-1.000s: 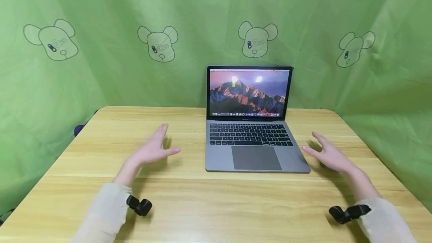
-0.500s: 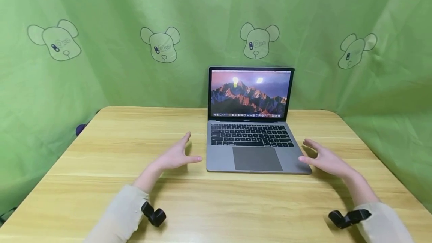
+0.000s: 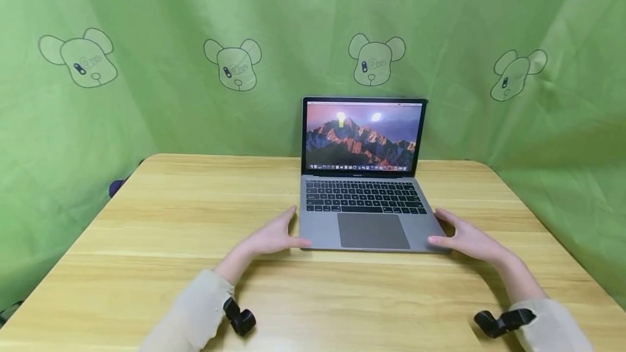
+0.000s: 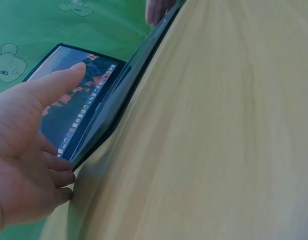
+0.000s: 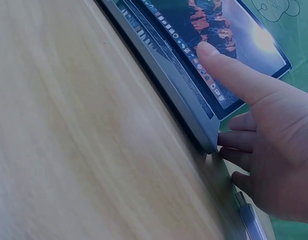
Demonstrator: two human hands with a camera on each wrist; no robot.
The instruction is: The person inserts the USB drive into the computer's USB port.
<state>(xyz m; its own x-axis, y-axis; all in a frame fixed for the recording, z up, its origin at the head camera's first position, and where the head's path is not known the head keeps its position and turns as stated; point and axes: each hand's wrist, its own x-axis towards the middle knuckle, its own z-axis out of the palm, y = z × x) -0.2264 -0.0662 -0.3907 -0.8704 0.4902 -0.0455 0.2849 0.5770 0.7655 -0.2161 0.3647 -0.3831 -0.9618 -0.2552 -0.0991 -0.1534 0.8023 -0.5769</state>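
Observation:
A grey laptop (image 3: 373,231) stands unfolded on the table, a mountain picture on its lit screen. My left hand (image 3: 271,237) is at the base's front left corner, its thumb reaching over the palm rest. In the left wrist view that thumb is raised above the laptop (image 4: 111,114), while the fingertips (image 4: 66,177) lie right at its side edge. At the opposite corner is my right hand (image 3: 471,240), thumb over the palm rest. The right wrist view has its fingers (image 5: 236,141) extended to the base's side edge.
A small bluish stick with a metal end (image 5: 251,220) lies beside the laptop, below my right hand. The wooden table (image 3: 161,205) reaches back to a green curtain (image 3: 293,15) printed with bear heads. Both sleeves carry black wrist cameras (image 3: 239,318).
My left hand has moved right and towards me, up to the laptop's left corner. The right hand has closed in slightly on the right corner. The laptop keeps its place.

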